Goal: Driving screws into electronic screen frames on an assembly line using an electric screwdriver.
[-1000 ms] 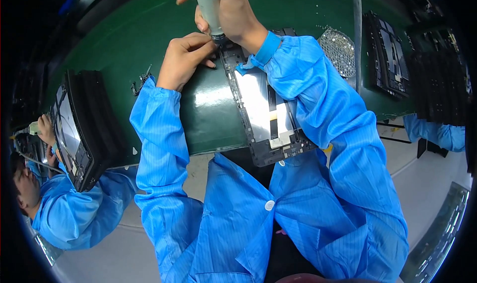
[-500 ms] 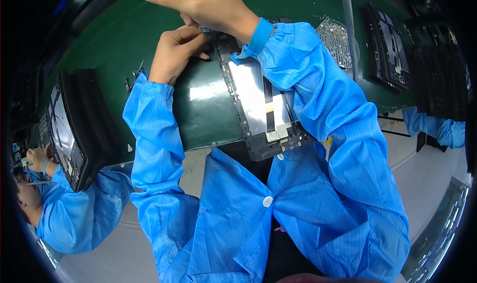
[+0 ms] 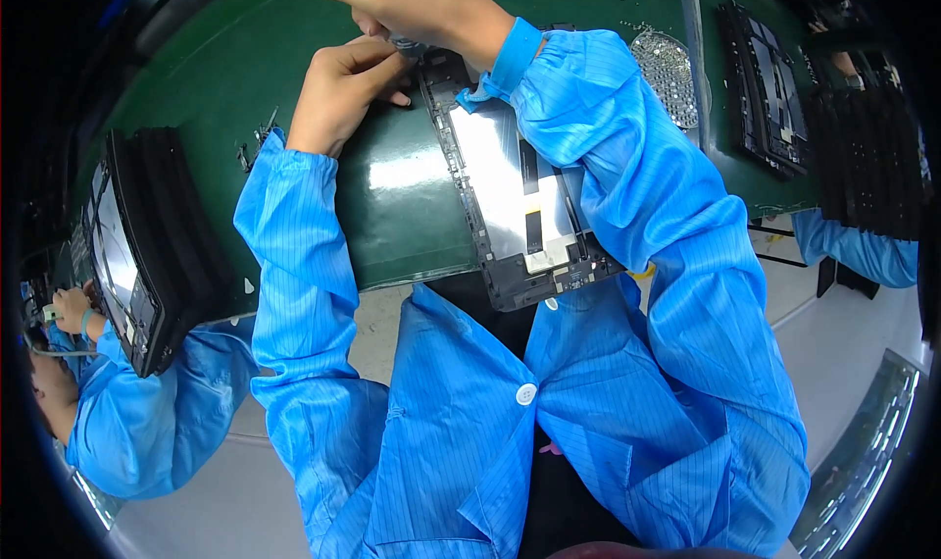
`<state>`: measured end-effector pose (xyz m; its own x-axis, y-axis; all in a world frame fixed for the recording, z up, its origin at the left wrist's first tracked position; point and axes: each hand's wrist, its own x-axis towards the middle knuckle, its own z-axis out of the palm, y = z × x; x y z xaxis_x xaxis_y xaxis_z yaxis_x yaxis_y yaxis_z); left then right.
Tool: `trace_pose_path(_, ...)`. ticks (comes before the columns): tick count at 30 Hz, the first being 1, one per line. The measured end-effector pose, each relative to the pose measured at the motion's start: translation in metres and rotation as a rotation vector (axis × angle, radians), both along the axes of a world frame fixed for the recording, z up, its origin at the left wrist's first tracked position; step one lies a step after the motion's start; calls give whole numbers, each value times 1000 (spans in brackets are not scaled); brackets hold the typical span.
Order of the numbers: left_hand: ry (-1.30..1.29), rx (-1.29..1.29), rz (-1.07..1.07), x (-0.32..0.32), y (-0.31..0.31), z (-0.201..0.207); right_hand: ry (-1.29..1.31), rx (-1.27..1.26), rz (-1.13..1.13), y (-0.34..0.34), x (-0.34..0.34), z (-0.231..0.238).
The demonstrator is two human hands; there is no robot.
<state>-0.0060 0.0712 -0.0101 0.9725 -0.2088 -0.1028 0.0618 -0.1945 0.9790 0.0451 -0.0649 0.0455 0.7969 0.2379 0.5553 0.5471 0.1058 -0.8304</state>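
Observation:
A tablet housing [image 3: 505, 282], black-framed with silver plates inside, lies on the green table at a slant, its near end jutting over the front edge. Over its far end, my right hand [image 3: 417, 5] is closed around an electric screwdriver [image 3: 407, 46]; only its grey lower collar shows. A blue strap [image 3: 517, 57] circles my right wrist. My left hand [image 3: 343, 93] sits by the housing's far left corner, thumb and fingers drawn together just under the collar. What they pinch is hidden, and so is the driver's tip.
A round dish of small screws [image 3: 667, 78] stands at the right behind an upright metal post [image 3: 694, 59]. Housings are stacked left [image 3: 127, 255] and right [image 3: 769, 83]. Small dark parts [image 3: 257, 142] lie left of my left sleeve. A co-worker's hand [image 3: 74, 309] shows at far left.
Both hands have shifted slightly toward the top of the picture, and the driver's pale upper end has left the view. The whole scene has moved a little.

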Motion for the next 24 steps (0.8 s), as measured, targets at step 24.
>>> trace_pose_path(24, -15, -55, -14, -1, -1, -1, 267, 155, 238, -9, 3, -9)
